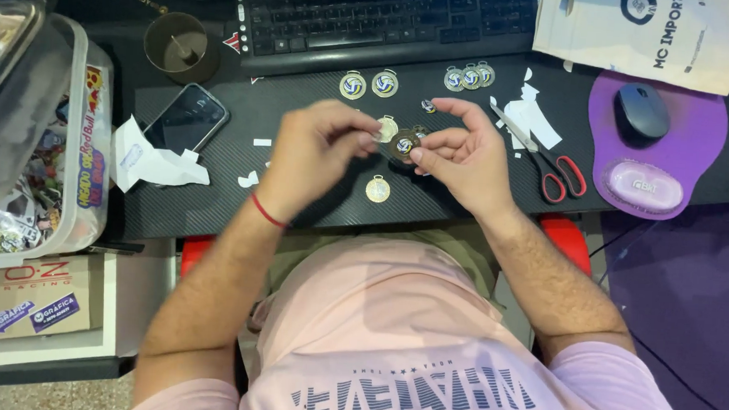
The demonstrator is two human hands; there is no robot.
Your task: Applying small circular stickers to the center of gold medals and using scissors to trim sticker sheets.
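I see both hands at frame center pinching one medal (403,145), left hand (317,148) and right hand (459,152), above the table (215,197).

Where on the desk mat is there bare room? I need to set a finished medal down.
Bare mat lies between the phone and the left hand, and right of the scissors. Crowded around the medals and paper scraps.

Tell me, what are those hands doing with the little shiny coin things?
A person at a dark desk holds a small round medal between both hands. The right hand pinches it; the left hand touches its face with its fingertips. More medals lie near the keyboard, another medal lies nearer the person, and red-handled scissors sit among paper scraps.
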